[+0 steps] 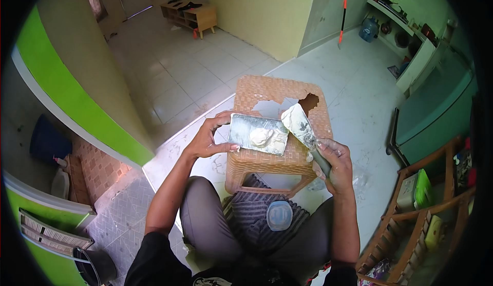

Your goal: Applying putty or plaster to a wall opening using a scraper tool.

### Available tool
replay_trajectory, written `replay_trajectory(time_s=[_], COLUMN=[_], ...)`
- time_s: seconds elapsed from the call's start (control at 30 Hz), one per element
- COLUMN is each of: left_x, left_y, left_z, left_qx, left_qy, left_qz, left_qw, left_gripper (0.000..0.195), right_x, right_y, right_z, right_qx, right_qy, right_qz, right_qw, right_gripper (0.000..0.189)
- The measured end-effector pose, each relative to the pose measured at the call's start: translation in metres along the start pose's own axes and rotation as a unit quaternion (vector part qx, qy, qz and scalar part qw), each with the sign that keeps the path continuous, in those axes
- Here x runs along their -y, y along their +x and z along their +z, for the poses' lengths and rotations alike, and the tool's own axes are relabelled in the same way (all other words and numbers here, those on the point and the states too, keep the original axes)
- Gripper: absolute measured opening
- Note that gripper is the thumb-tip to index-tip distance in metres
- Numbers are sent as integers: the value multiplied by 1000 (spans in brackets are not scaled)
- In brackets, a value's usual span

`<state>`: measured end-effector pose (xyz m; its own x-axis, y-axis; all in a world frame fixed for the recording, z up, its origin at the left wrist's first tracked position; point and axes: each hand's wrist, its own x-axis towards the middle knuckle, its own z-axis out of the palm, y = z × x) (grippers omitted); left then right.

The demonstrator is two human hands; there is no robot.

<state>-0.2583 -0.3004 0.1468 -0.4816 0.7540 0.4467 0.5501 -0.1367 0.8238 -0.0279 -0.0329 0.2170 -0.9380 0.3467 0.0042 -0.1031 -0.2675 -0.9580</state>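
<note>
My left hand [212,137] grips the left end of a flat rectangular metal plate [242,126], with the thumb on top. A lump of white putty-like paste [262,137] sits on the plate's right half. In my right hand [337,160] is a putty knife [304,132], held by its grey handle. White paste coats much of its blade, which points up and left, close to the plate's right edge. Both tools are over a tan woven-pattern plastic stool [265,83] whose seat has a large jagged hole.
A blue-lidded container [279,216] rests on a striped cloth [250,212] between my knees. Wooden shelving [408,211] and a green refrigerator [435,108] flank the right side. At left is a green-edged wall [88,97]. An orange-and-black pole [342,24] leans at the far wall.
</note>
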Motion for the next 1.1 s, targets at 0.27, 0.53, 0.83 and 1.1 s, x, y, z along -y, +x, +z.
replay_trajectory(time_s=[0.27, 0.53, 0.83, 1.1], left_x=[20, 2, -29, -54], left_y=[5, 10, 24, 29], left_z=[19, 32, 45, 66], left_qx=[-105, -167, -195, -238], left_qy=[-81, -38, 65, 5], left_qz=[22, -4, -63, -44], left_qw=[991, 985, 977, 970], left_gripper=[60, 61, 30, 19], right_x=[-42, -73, -70, -48], right_y=[-13, -34, -28, -21], right_z=[14, 40, 38, 50], right_qx=[-123, -165, -185, -216], right_qy=[-426, -438, -402, -394], right_qz=[-376, -410, -386, -439], right_qw=[814, 783, 809, 778], right_gripper=[19, 22, 19, 23])
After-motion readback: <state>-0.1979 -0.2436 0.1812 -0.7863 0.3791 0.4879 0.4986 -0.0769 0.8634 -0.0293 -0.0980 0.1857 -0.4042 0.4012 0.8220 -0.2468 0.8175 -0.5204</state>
